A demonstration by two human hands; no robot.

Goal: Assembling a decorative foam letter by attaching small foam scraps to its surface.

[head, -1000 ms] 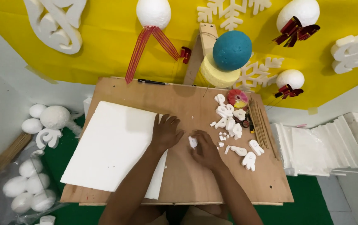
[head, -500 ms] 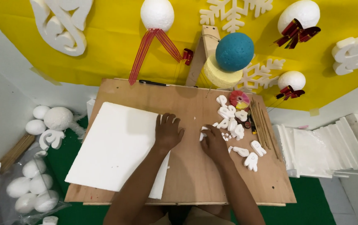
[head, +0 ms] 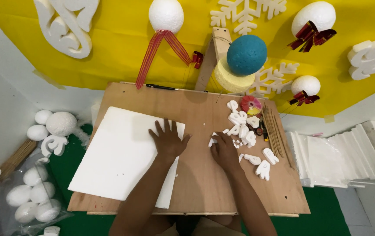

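L hand (head: 168,140): fingers (head: 158,129) spread flat, palm down on the right edge of the white foam sheet (head: 122,155). Nothing gripped, just pressing. Thumb pokes off the sheet's edge toward 3 o'clock onto bare board.

R hand (head: 223,151): fingers (head: 214,147) curled in, tips on a small white foam piece (head: 213,139) at approx 11 o'clock of the knuckles. Looks like a light pinch, but can't tell if it's fully closed on it, since the hand hides the contact.

Step in hand, my read: picking/sorting a small cutout while steadying the sheet. To do it well: keep the L palm flat w/ even load, no fingertip digging, since foam dents easily. R hand: grip the piece by its sides and lift straight, bc thin cutouts prob snap if bent.

Outward from R hand: cluster of foam cutouts (head: 240,124) at 1 o'clock, near but apart from the fingertips. Two more cutouts (head: 264,164) at 3-4 o'clock, just beside the wrist. Bundle of wooden skewers (head: 275,131) beyond at 2 o'clock, along the right side of the wooden board (head: 196,188).

Sheet covers the board's left half, tilted, its corners overhanging the left edge and near edge.

Further out at 12: teal foam ball (head: 246,54) on a yellow foam disc (head: 231,81). At 9: foam eggs (head: 43,124) on the floor.
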